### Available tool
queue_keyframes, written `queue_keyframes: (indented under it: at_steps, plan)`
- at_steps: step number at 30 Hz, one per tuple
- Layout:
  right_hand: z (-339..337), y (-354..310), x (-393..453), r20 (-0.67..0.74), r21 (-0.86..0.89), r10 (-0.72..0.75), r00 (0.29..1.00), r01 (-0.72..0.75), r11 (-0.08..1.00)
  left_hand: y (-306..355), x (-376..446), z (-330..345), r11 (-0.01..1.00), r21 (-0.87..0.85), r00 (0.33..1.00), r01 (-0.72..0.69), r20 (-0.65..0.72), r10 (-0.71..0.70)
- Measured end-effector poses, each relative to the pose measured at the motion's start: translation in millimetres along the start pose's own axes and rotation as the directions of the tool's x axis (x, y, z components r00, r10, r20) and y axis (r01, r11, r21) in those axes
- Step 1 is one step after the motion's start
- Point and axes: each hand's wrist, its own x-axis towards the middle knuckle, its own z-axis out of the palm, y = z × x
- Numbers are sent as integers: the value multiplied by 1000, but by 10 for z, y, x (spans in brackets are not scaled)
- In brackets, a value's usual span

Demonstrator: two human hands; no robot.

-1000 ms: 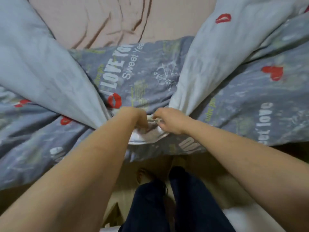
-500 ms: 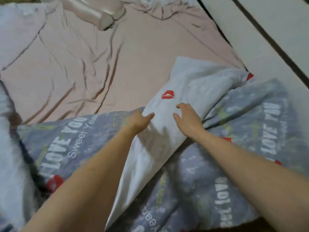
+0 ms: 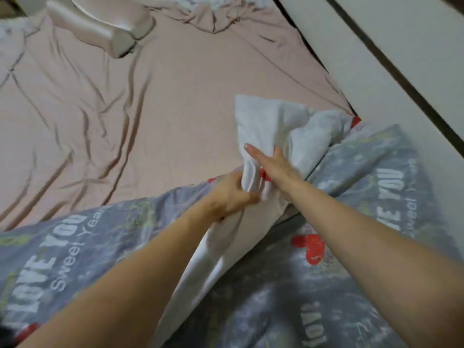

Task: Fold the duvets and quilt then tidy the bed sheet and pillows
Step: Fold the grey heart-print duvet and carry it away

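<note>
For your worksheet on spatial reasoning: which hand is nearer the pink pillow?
Left. The left hand grips the duvet nearer the pink pillow; the right hand lies farther right.

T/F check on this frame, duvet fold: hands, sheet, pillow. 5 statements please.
1. The left hand has a grip on the pale underside fold of the duvet. True.
2. The right hand is clenched in a fist away from the cloth. False: its fingers are straight, pressed against the pale fold.
3. The pink bed sheet is smooth and flat. False: it is creased.
4. A pink pillow lies at the far end of the bed. True.
5. The duvet covers the whole bed. False: much of the sheet is bare.
</note>
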Motion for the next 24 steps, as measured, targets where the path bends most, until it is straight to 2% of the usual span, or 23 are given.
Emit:
queue_keyframes:
  at_steps: [1,3,5,6,7,9,11,13,14,15,16,18,19,20,21,23,24]
  plan:
    - [-48,-75,-19,24,-73,5,1000,-3,997,70,-75,72,991,100,995,-91,59,86]
    - [-332,-217,-178,16,-337,12,1000,-6,942,279,-256,205,940,268,966,-212,202,160]
    - [-692,-265,-365,-11,-614,-74,997,51,788,462,-414,334,869,413,943,-273,295,155]
    - [-885,-288,-505,-51,-676,-120,992,54,735,582,-501,399,833,462,931,-305,328,159]
    - [-993,-297,-547,-110,-679,-176,978,55,732,661,-539,431,813,478,923,-332,342,176]
    - [-1368,-254,-833,-321,-559,-241,916,22,829,987,-675,543,748,496,883,-442,388,265]
    - [-1697,-168,-1190,-565,-331,-219,796,24,943,1291,-820,668,676,496,830,-545,437,348]
    - [-1991,67,-1703,-743,-65,-112,660,95,993,1501,-1000,918,568,485,741,-665,521,423]
    - [-2141,347,-2048,-811,58,-6,585,90,994,1583,-1140,1175,495,467,672,-733,610,420]
    - [-2143,593,-2226,-830,146,91,551,56,988,1553,-1212,1324,455,460,633,-763,676,377]
    - [-2133,879,-2422,-835,242,211,508,-4,970,1499,-1294,1520,438,446,585,-781,767,264]
    - [-2025,1455,-2686,-780,414,455,429,-190,890,1361,-1391,1874,494,432,482,-754,875,-29]
    - [-1968,1722,-2769,-716,484,558,419,-279,830,1303,-1393,2021,523,446,446,-726,885,-135]
    - [-1917,1935,-2813,-649,507,621,439,-358,784,1273,-1336,2124,528,460,456,-714,878,-147]
    - [-1898,2058,-2799,-598,488,646,474,-424,763,1280,-1222,2149,505,498,534,-705,841,-84]
    - [-1950,2292,-2872,-542,478,678,496,-481,735,1288,-970,2250,444,597,703,-668,702,115]
    - [-2000,2412,-2872,-552,466,675,490,-490,737,1294,-872,2258,444,634,750,-633,643,152]
